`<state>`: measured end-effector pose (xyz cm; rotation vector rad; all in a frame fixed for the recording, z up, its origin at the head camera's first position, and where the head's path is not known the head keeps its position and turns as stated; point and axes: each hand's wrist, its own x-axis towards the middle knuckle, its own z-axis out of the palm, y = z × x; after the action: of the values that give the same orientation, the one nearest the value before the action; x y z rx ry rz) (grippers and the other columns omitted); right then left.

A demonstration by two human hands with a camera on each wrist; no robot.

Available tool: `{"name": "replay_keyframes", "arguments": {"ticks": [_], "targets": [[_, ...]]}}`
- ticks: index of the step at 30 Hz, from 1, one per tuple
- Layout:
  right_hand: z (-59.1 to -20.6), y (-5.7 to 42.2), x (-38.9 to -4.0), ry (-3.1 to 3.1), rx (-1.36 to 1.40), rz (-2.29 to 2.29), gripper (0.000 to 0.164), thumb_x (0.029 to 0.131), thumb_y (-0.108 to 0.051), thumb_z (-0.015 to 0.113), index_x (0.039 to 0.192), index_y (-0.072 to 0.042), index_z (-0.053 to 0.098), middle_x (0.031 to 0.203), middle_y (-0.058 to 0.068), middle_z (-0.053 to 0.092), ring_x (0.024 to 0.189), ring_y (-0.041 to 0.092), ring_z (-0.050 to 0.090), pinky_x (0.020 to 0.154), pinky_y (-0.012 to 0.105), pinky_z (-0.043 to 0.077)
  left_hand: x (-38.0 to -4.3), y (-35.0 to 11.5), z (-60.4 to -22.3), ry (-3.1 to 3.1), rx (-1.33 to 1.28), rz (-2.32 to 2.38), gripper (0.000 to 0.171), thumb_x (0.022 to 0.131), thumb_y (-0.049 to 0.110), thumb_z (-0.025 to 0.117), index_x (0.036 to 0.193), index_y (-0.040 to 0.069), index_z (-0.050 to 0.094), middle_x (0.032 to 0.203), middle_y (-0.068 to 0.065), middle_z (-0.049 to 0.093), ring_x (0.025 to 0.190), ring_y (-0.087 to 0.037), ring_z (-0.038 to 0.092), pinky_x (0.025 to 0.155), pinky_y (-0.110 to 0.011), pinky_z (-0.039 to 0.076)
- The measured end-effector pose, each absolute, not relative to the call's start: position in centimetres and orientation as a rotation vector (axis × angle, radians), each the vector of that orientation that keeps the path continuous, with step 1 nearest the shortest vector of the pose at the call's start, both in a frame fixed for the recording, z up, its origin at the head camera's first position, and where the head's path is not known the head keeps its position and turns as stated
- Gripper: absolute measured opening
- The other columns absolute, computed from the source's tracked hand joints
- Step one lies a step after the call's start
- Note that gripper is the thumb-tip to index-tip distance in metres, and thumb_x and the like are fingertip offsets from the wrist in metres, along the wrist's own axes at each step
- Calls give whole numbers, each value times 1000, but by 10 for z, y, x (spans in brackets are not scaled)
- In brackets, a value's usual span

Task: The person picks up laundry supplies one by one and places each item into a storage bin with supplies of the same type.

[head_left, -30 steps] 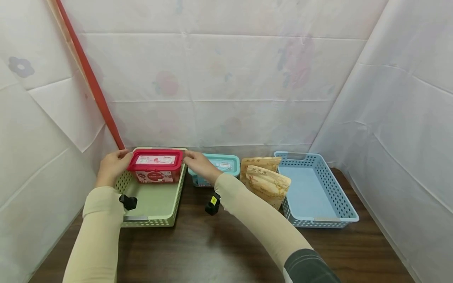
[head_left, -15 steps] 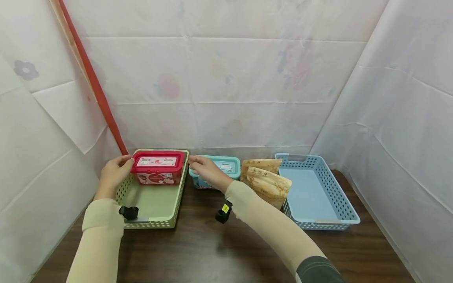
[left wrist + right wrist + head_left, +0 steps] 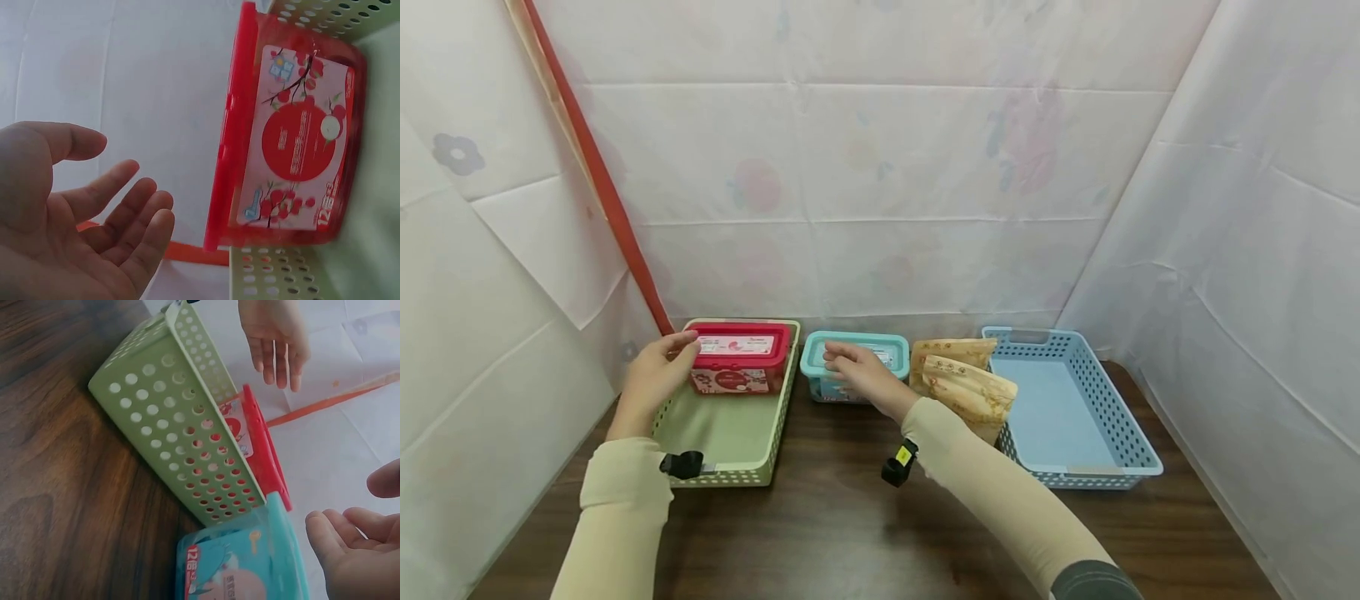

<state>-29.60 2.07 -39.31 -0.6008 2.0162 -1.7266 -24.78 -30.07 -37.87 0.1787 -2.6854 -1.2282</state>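
A red lidded plastic box (image 3: 737, 358) with a pink label sits at the back of the green perforated basket (image 3: 778, 417). My left hand (image 3: 658, 375) hovers at the box's left end; the left wrist view shows its fingers loosely bent and apart from the red box (image 3: 294, 137). Over the turquoise lidded box (image 3: 816, 354) hangs my right hand (image 3: 872, 375), partly covering its lid in the head view. In the right wrist view, the fingers of this right hand (image 3: 362, 544) are relaxed, holding nothing, beside the turquoise box's lid (image 3: 287, 550).
Two tan paper pouches (image 3: 966, 392) stand right of the turquoise box, leaning together by a light blue perforated basket (image 3: 1142, 450). White patterned sheeting (image 3: 880, 167) walls in the dark wooden table (image 3: 820, 533) at the back and sides. A red strip (image 3: 595, 167) runs up the left corner.
My right hand has let go of the red box's right end and moved right, over the turquoise box. The left hand has come off the box's left end. The red box stays in the green basket.
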Motion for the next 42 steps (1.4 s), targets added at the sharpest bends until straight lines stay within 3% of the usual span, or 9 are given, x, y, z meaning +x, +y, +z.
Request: {"name": "replay_keyframes", "arguments": {"ticks": [6, 13, 20, 25, 28, 35, 38, 42], "targets": [[-400, 31, -295, 2033, -566, -1752, 50, 107, -21, 43, 154, -5, 38, 151, 16, 45, 132, 36, 49, 106, 55, 40, -248, -287, -381, -2698, 136, -1231, 67, 104, 53, 42, 151, 5, 44, 147, -31, 42, 130, -50, 42, 97, -67, 37], [-403, 42, -295, 2098, -579, -1740, 48, 108, -19, 40, 154, -4, 37, 150, 15, 46, 135, 30, 47, 110, 51, 37, -252, -274, -383, -2717, 40, -1270, 64, 104, 49, 44, 149, 3, 46, 142, -28, 47, 123, -44, 49, 90, -57, 46], [-406, 54, -294, 2120, -581, -1728, 51, 109, -22, 43, 155, -3, 33, 152, 16, 44, 139, 28, 42, 113, 48, 34, -257, -258, -386, -2742, -57, -1377, 60, 105, 43, 46, 149, 2, 46, 147, -26, 45, 132, -45, 43, 101, -61, 40], [-409, 65, -291, 2110, -593, -1743, 51, 110, -22, 41, 156, -3, 32, 152, 16, 43, 139, 27, 42, 113, 47, 34, -260, -246, -391, -2746, -117, -1428, 55, 106, 36, 49, 147, 0, 48, 144, -27, 48, 130, -44, 46, 101, -60, 41], [-412, 72, -291, 2103, -583, -1768, 50, 110, -22, 39, 156, -3, 32, 151, 17, 44, 137, 28, 45, 113, 46, 34, -263, -239, -394, -2740, -157, -1461, 54, 106, 35, 51, 145, -3, 49, 139, -28, 52, 127, -42, 51, 101, -56, 44], [-420, 84, -288, 2072, -577, -1862, 46, 110, -15, 36, 153, 0, 36, 144, 20, 48, 134, 34, 47, 112, 51, 33, -267, -224, -399, -2709, -201, -1624, 48, 105, 25, 53, 143, -4, 51, 124, -25, 62, 110, -35, 61, 87, -32, 52], [-424, 88, -286, 2087, -533, -1888, 45, 109, -13, 36, 151, 1, 40, 140, 21, 51, 131, 35, 49, 111, 51, 35, -268, -218, -402, -2737, -198, -1606, 48, 105, 27, 53, 142, -4, 52, 119, -22, 65, 106, -31, 63, 89, -36, 52], [-425, 92, -281, 2080, -475, -1916, 43, 108, -10, 37, 148, 4, 42, 138, 26, 51, 129, 40, 50, 110, 52, 36, -269, -213, -404, -2768, -226, -1591, 47, 106, 25, 52, 141, -6, 52, 123, -22, 64, 108, -33, 63, 92, -41, 52]]}}
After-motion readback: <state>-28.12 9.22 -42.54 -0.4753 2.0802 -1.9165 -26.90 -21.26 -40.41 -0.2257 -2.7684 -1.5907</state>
